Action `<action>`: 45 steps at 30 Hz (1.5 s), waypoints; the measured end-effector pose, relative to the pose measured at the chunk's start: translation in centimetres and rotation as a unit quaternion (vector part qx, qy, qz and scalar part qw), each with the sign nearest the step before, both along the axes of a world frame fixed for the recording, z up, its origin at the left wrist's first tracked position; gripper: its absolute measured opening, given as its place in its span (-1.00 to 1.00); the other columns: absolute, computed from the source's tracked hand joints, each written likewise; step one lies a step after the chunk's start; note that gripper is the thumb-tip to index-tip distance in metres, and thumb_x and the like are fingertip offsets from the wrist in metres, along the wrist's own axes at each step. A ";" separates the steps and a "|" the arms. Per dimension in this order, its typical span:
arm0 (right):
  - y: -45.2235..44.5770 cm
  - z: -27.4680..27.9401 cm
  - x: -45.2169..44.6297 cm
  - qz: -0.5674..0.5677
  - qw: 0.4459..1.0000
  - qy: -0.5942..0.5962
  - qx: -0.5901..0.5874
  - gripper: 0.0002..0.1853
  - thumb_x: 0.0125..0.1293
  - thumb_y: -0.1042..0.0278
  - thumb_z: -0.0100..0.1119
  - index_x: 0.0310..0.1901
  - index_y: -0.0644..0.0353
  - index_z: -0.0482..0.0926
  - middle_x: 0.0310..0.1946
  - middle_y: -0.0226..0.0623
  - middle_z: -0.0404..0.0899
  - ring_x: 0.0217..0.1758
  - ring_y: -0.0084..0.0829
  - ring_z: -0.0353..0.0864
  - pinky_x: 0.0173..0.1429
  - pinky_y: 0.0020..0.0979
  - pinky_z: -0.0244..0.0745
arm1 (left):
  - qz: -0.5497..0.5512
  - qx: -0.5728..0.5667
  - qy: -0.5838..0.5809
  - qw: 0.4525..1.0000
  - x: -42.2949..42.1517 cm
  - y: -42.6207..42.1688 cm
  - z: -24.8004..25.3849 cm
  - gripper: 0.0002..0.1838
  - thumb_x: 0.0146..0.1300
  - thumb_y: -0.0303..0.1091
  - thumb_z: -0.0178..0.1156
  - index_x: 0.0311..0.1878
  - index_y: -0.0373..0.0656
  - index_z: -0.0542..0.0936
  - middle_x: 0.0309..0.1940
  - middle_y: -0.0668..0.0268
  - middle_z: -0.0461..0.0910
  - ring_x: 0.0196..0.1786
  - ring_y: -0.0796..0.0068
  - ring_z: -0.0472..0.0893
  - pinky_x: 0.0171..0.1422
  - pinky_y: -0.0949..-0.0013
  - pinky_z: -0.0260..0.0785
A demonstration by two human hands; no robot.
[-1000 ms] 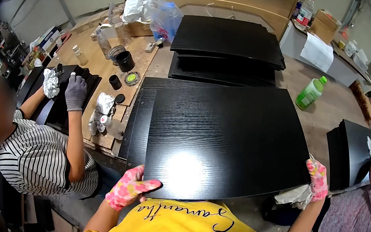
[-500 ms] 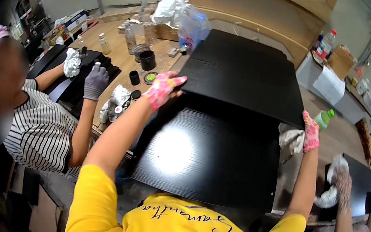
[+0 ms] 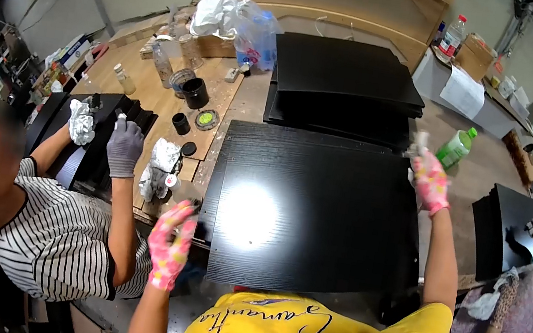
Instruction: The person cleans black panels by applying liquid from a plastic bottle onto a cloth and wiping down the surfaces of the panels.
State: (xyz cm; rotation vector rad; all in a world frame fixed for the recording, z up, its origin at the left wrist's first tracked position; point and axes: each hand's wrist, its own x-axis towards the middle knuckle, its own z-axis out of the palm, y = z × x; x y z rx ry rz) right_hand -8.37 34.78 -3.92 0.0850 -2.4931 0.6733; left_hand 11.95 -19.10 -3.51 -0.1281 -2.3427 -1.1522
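Observation:
A black wood-grain panel (image 3: pixel 321 216) lies flat before me, with a bright light reflection on it. My left hand (image 3: pixel 170 248), in a pink patterned glove, is at the panel's left edge, fingers drawn together; a small dark thing shows at the fingertips, too unclear to name. My right hand (image 3: pixel 431 181), gloved alike, is near the panel's far right corner. It grips a crumpled white cloth (image 3: pixel 420 143), slightly blurred. Beyond the panel stands a stack of black panels (image 3: pixel 349 75). A green bottle (image 3: pixel 456 148) stands to the right of that hand.
On the left, a co-worker in a striped shirt (image 3: pixel 57 232) wipes black panels; another person (image 3: pixel 512 320) works at a panel stack (image 3: pixel 497 235) on the right. A black cup (image 3: pixel 195 93), jars, crumpled foil (image 3: pixel 159 168) and plastic bags (image 3: pixel 256 34) lie on the bench.
The panel I held with both hands now rests on the far stack, released. My left hand has come down toward the near left edge; my right hand has lifted the white cloth slightly away.

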 end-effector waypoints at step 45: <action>-21.5 2.1 17.5 0.269 0.945 -0.105 0.153 -0.71 0.21 0.50 0.09 -0.05 0.08 0.65 -0.04 -0.21 0.65 0.13 -0.13 0.56 0.38 -0.05 0.28 | -0.033 0.154 -0.047 0.986 -7.0 0.1 -4.9 -0.07 -0.15 -0.19 0.63 0.31 -0.14 0.36 0.14 0.09 0.50 0.22 0.15 0.52 0.32 0.16 0.38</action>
